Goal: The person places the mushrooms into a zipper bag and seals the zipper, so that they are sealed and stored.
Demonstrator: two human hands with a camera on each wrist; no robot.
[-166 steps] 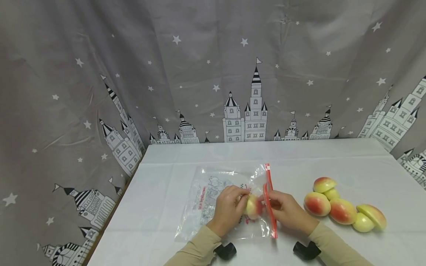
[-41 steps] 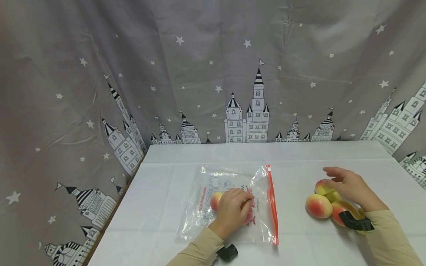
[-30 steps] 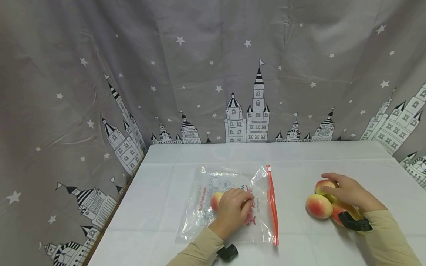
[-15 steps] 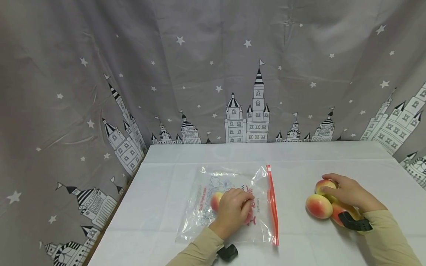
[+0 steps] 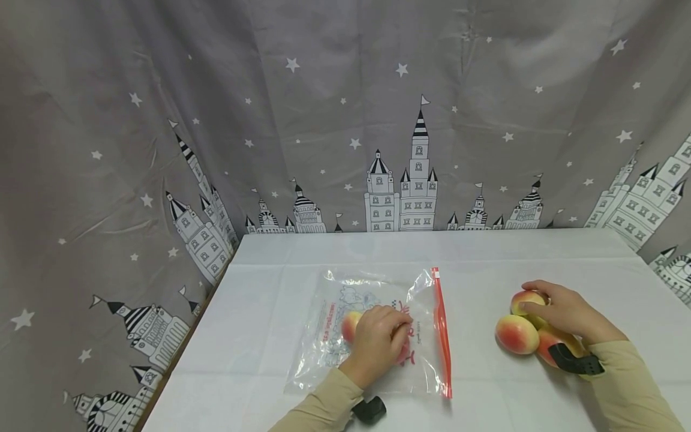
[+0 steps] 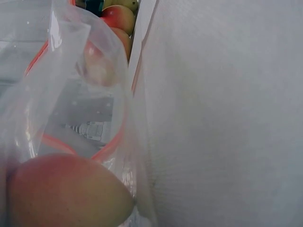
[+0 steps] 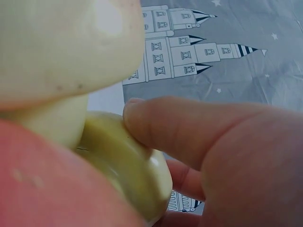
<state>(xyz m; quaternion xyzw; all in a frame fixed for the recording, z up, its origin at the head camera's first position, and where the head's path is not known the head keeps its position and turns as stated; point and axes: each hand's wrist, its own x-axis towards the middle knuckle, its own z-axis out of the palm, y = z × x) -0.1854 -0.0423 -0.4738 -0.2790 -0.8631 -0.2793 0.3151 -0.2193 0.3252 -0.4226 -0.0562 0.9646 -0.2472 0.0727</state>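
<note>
A clear zip bag [image 5: 318,348] with a red seal lies flat on the white table. My left hand [image 5: 375,345] rests on it with curled fingers and grips its film. Inside the bag, one red-and-yellow, mango-like fruit [image 5: 349,327] shows beside the hand, and more red shows under the fingers. The left wrist view has a fruit [image 6: 71,191] close up behind the film. At the right, my right hand [image 5: 567,309] grips the far fruit [image 5: 526,302] of a cluster. In the right wrist view, the thumb and fingers pinch a yellow-green piece [image 7: 118,165].
One whole fruit [image 5: 517,335] lies just in front of the gripped one, and another fruit [image 5: 553,345] sits partly under the right wrist's black camera mount [image 5: 577,360]. A grey curtain [image 5: 345,90] with castles hangs behind the table [image 5: 259,300].
At first both hands were at the bag with a fruit near its mouth. The right hand then moved to the cluster, lowered, and took hold of the far fruit. Lately both hands stay still.
</note>
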